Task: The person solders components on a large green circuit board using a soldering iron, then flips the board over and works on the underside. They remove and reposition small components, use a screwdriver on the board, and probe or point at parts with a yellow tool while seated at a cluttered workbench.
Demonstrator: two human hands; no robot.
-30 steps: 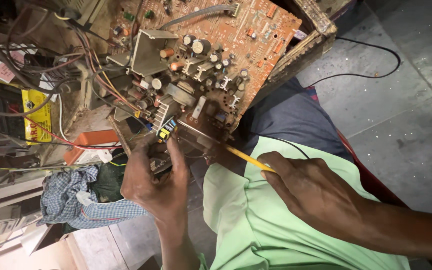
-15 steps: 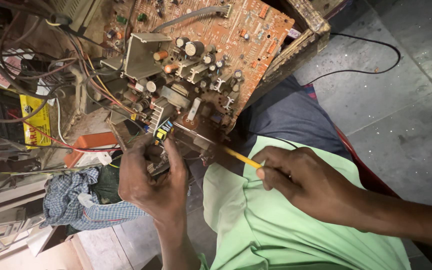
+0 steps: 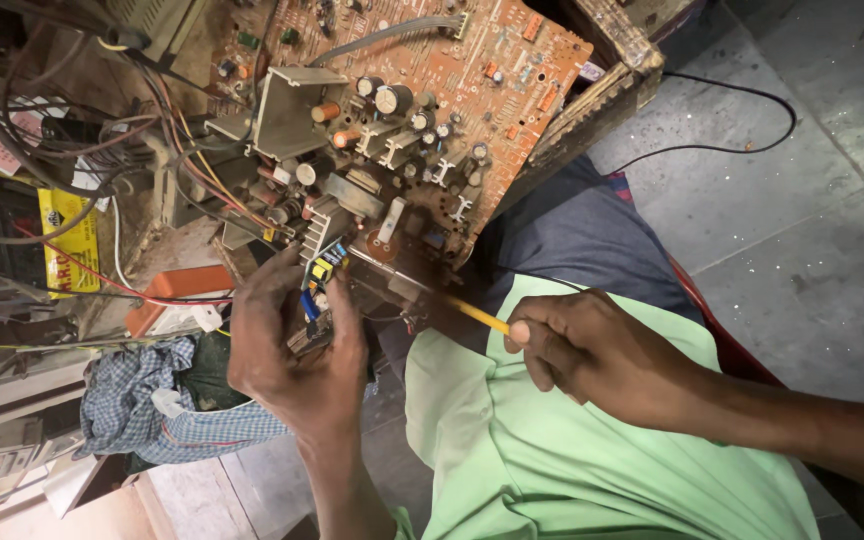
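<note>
Little has shifted since earlier. Steadied by the left hand (image 3: 297, 350), the board (image 3: 402, 130) is probed; a yellow tool (image 3: 477, 316) is pinched in the right hand (image 3: 592, 350).

The left hand (image 3: 297, 355) rises from the bottom edge on a bare forearm, back toward the camera, fingers curled upward and pinched together at the lower edge of the circuit board (image 3: 432, 120). The right hand (image 3: 592, 350) comes in from the right, below the board's lower corner, fingers folded into a tight grip, knuckles up, forearm stretched level.
</note>
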